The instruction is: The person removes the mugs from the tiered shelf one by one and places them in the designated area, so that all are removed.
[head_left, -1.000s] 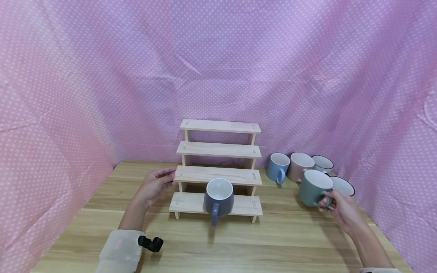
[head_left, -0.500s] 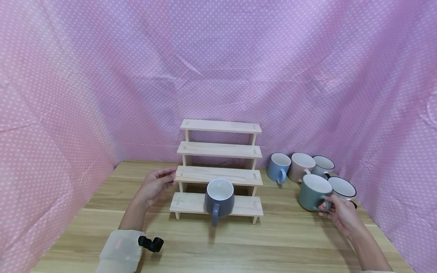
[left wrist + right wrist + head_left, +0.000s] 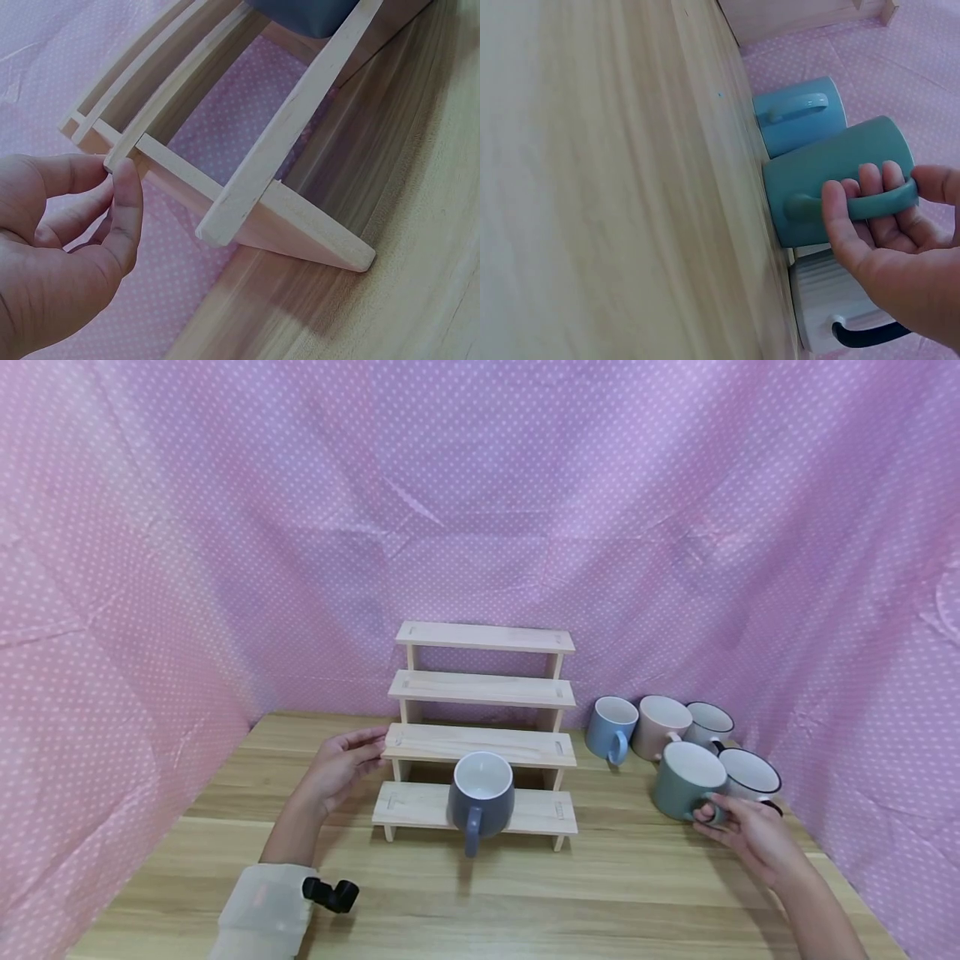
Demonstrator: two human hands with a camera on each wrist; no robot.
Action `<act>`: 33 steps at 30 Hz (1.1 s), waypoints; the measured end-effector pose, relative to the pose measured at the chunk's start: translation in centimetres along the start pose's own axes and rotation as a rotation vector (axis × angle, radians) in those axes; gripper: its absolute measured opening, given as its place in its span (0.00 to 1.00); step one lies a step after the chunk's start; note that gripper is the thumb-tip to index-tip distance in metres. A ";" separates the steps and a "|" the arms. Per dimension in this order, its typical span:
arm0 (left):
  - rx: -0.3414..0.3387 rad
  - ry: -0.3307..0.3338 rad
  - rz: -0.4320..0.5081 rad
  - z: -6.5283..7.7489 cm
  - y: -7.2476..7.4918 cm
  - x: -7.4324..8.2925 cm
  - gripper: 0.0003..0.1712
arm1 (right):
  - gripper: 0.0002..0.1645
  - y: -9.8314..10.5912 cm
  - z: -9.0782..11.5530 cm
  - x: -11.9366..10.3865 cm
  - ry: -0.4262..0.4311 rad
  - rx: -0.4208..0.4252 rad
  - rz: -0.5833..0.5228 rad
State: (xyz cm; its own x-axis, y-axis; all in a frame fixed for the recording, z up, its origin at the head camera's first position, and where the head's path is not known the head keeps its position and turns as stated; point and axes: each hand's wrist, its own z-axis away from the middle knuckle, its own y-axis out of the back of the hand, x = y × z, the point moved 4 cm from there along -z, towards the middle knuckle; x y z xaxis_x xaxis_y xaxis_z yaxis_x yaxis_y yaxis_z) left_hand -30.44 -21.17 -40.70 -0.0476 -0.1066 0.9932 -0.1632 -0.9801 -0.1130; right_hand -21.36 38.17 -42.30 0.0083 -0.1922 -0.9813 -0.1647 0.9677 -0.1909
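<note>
A four-step wooden shelf (image 3: pixel 472 742) stands on the table. My left hand (image 3: pixel 339 774) is at its left side; in the left wrist view the thumb and fingers pinch the end of one step (image 3: pixel 124 152). On the lowest step sits a dark grey-blue mug (image 3: pixel 497 808), white inside, its handle facing forward. To the right, my right hand (image 3: pixel 757 843) holds a green mug (image 3: pixel 678 787) by its handle. In the right wrist view the fingers curl through the handle (image 3: pixel 881 204) with the thumb at its upper end, and the mug's base meets the tabletop.
Behind the green mug stand a light blue mug (image 3: pixel 604 733), a pink mug (image 3: pixel 651 737) and a pale mug with a dark rim (image 3: pixel 710 717). A white, black-rimmed mug (image 3: pixel 750 772) is close beside it. Pink dotted cloth (image 3: pixel 480 510) surrounds the wooden table (image 3: pixel 570 902).
My right hand has lowered the green mug and shifted it slightly left, showing more of the black-rimmed white mug. The left hand and the shelf have stayed in place.
</note>
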 end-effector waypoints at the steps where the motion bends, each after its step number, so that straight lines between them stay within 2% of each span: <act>1: 0.000 0.000 0.000 0.0 0.0 0.0 0.28 | 0.17 0.0 0.0 0.0 0.004 -0.021 -0.009; 3: 0.000 -0.001 0.002 0.0 0.1 0.0 0.27 | 0.17 0.0 0.1 0.1 0.007 -0.050 -0.017; 9: -0.003 -0.001 0.002 0.1 0.1 0.0 0.27 | 0.18 0.1 0.3 0.3 -0.002 -0.066 -0.024; 12: -0.003 -0.002 0.008 0.1 0.2 -0.1 0.28 | 0.18 0.1 0.4 0.1 -0.002 -0.080 0.006; 15: -0.001 -0.005 0.014 0.1 0.2 -0.2 0.28 | 0.19 0.2 0.4 -0.4 -0.015 -0.025 0.155; 20: 0.001 -0.009 0.016 0.0 0.2 -0.1 0.28 | 0.26 0.3 0.8 -1.5 -0.132 0.137 0.585; 24: -0.003 -0.011 0.019 0.0 0.1 -0.1 0.28 | 0.29 0.2 1.3 -2.9 -0.179 0.135 0.855; 29: -0.010 -0.011 0.016 0.1 0.0 -0.1 0.28 | 0.26 -0.8 1.9 -5.5 -0.038 0.169 1.132; 33: -0.008 -0.011 0.011 0.2 0.0 -0.1 0.28 | 0.21 -1.9 2.0 -6.7 0.075 0.184 1.251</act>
State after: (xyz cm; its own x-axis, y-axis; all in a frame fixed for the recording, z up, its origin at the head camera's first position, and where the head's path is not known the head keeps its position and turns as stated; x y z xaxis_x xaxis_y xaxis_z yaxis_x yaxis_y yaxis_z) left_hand -30.26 -21.16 -40.75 -0.0390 -0.1195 0.9921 -0.1706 -0.9774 -0.1245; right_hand -19.14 37.93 -35.45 -0.1098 0.8644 -0.4906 0.1195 0.5015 0.8569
